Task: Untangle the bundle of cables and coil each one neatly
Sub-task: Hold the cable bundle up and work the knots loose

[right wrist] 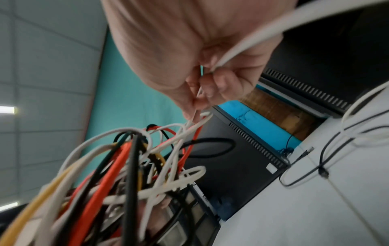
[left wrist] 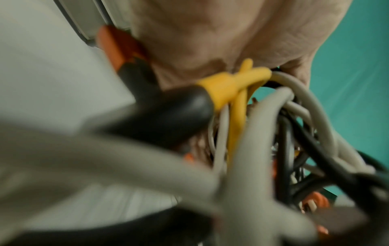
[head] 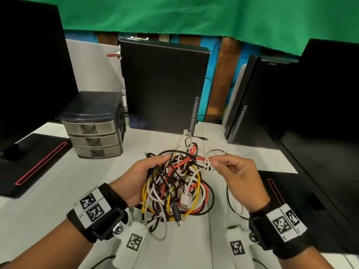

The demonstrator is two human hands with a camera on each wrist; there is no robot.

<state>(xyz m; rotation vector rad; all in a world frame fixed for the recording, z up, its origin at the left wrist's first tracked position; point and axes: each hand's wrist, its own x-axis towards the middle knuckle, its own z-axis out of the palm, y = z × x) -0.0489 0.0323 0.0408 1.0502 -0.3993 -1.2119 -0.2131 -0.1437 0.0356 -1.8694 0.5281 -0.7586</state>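
Observation:
A tangled bundle of cables (head: pixel 178 183), black, white, red and yellow, hangs above the white desk (head: pixel 48 200). My left hand (head: pixel 143 171) grips the bundle from the left, fingers curled round its upper part. The left wrist view is blurred but shows a yellow cable (left wrist: pixel 235 93) and grey cables against the left hand's palm (left wrist: pixel 210 41). My right hand (head: pixel 233 171) pinches a white cable (head: pixel 208 162) at the bundle's right side between thumb and forefinger. In the right wrist view the right hand's fingers (right wrist: pixel 210 86) pinch the white cable (right wrist: pixel 238 48) above the bundle (right wrist: pixel 126 174).
A small drawer unit (head: pixel 93 127) stands at the back left, a black computer case (head: pixel 163 84) behind the bundle, another case (head: pixel 240 101) to the right. Monitors flank both sides. A loose black cable (right wrist: pixel 303 168) and white cable (head: pixel 236 206) lie on the desk at right.

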